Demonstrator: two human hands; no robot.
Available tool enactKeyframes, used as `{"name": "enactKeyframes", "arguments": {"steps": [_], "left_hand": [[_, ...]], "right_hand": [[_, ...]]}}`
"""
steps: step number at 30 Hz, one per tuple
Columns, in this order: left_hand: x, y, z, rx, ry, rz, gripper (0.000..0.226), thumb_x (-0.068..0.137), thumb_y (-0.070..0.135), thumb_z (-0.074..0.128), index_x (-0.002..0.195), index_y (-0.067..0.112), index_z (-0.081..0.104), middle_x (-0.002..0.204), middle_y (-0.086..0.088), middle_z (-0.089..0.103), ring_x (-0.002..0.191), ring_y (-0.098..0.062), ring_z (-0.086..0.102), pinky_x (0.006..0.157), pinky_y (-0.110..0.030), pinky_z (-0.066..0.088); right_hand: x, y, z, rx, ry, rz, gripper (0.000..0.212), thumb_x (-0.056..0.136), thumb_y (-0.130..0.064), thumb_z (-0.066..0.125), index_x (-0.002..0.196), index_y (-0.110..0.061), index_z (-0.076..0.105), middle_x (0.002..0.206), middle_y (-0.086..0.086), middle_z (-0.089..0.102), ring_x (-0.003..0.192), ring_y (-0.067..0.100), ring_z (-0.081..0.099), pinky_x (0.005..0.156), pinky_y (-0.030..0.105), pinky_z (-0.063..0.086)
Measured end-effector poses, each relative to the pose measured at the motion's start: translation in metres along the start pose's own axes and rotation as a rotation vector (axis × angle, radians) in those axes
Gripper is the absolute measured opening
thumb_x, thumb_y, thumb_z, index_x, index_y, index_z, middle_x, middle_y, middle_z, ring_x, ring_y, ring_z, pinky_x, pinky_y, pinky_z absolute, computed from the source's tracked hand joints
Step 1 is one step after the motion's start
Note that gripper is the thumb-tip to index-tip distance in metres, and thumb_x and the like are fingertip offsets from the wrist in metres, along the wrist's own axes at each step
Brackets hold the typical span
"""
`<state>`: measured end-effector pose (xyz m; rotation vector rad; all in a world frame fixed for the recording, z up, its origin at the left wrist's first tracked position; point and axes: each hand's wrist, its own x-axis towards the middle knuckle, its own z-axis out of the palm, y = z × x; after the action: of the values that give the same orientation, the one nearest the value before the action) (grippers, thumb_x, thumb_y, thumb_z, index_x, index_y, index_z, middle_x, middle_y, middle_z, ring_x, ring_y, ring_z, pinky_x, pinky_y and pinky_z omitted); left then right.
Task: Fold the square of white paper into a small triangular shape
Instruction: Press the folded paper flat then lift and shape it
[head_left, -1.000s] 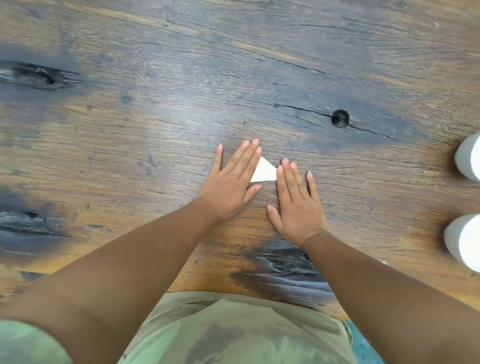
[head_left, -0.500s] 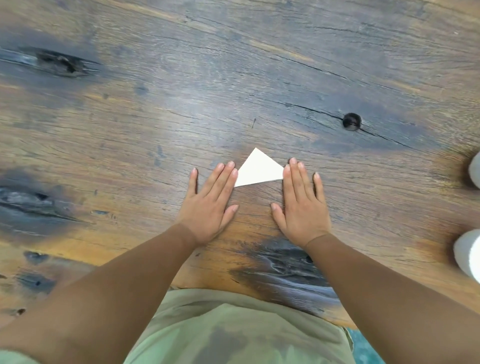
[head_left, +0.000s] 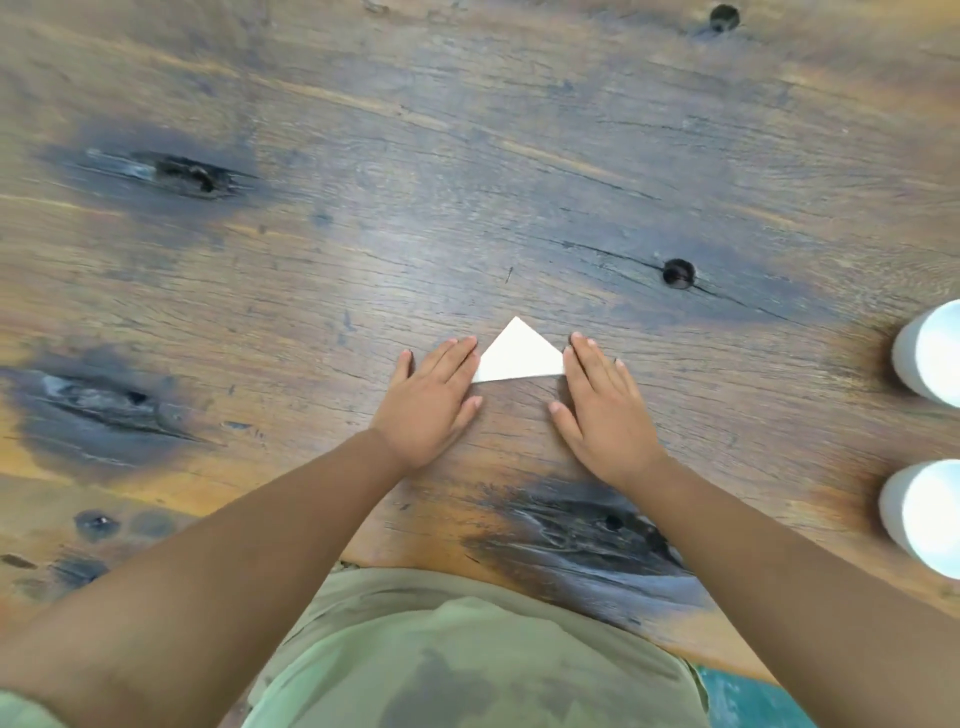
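The white paper lies flat on the wooden table as a small triangle, its tip pointing away from me. My left hand rests palm down just left of it, fingertips at the triangle's lower left corner. My right hand rests palm down just right of it, fingertips at the lower right corner. Both hands are flat with fingers extended, and neither holds the paper.
Two white cylindrical objects stand at the table's right edge of view. A dark knot hole sits beyond the paper to the right. The table's near edge runs just above my green shirt.
Both hands have slid off the paper and apart to its sides, so the whole triangle now shows. The view has shifted, bringing both white cylinders back in.
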<state>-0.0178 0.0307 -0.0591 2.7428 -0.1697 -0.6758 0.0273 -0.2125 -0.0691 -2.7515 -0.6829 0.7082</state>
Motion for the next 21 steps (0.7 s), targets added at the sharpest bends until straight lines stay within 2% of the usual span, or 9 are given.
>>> {"name": "enactKeyframes", "arguments": {"steps": [3, 5, 7, 12, 18, 21], "left_hand": [[0.015, 0.017, -0.011, -0.103, 0.109, -0.102, 0.047, 0.099, 0.042, 0.049, 0.138, 0.015, 0.052, 0.147, -0.003, 0.044, 0.135, -0.023, 0.038, 0.11, -0.047, 0.03], [0.029, 0.028, -0.014, -0.181, 0.145, -0.233, 0.037, 0.096, 0.042, 0.056, 0.122, 0.015, 0.06, 0.129, -0.006, 0.051, 0.122, -0.026, 0.044, 0.101, -0.044, 0.038], [0.041, 0.036, -0.014, -0.251, 0.165, -0.377, 0.034, 0.092, 0.044, 0.062, 0.111, 0.016, 0.061, 0.119, -0.006, 0.052, 0.115, -0.026, 0.046, 0.098, -0.042, 0.039], [0.061, 0.044, -0.014, -0.286, 0.173, -0.541, 0.032, 0.086, 0.042, 0.071, 0.103, 0.016, 0.061, 0.115, -0.005, 0.054, 0.113, -0.025, 0.049, 0.099, -0.041, 0.038], [0.063, 0.037, -0.018, -0.336, 0.134, -0.533, 0.017, 0.087, 0.033, 0.071, 0.091, 0.019, 0.062, 0.111, -0.004, 0.058, 0.108, -0.025, 0.054, 0.097, -0.044, 0.039], [0.061, 0.038, -0.02, -0.449, 0.134, -0.506, 0.017, 0.085, 0.026, 0.072, 0.08, 0.019, 0.058, 0.102, -0.004, 0.059, 0.101, -0.023, 0.055, 0.091, -0.041, 0.044]], "right_hand": [[0.009, -0.003, -0.021, 0.077, 0.055, 0.023, 0.061, 0.097, -0.029, 0.046, 0.151, -0.01, 0.027, 0.154, 0.008, 0.036, 0.14, 0.026, 0.034, 0.114, 0.045, 0.031], [0.022, -0.007, -0.031, 0.127, 0.079, 0.071, 0.057, 0.095, -0.026, 0.049, 0.148, -0.012, 0.032, 0.142, 0.008, 0.048, 0.129, 0.027, 0.045, 0.107, 0.047, 0.039], [0.035, -0.01, -0.039, 0.146, 0.079, 0.117, 0.051, 0.095, -0.026, 0.052, 0.143, -0.013, 0.04, 0.132, 0.009, 0.054, 0.12, 0.029, 0.051, 0.101, 0.047, 0.043], [0.059, -0.012, -0.042, 0.203, 0.069, 0.182, 0.036, 0.091, -0.022, 0.052, 0.126, -0.013, 0.052, 0.118, 0.01, 0.058, 0.11, 0.029, 0.055, 0.094, 0.046, 0.045], [0.065, -0.011, -0.04, 0.308, 0.073, 0.222, 0.034, 0.089, -0.021, 0.056, 0.122, -0.017, 0.051, 0.109, 0.004, 0.059, 0.103, 0.026, 0.056, 0.092, 0.046, 0.046], [0.065, -0.01, -0.044, 0.403, 0.022, 0.203, 0.043, 0.089, -0.026, 0.062, 0.129, -0.018, 0.051, 0.118, 0.003, 0.056, 0.108, 0.022, 0.056, 0.094, 0.043, 0.047]]}}
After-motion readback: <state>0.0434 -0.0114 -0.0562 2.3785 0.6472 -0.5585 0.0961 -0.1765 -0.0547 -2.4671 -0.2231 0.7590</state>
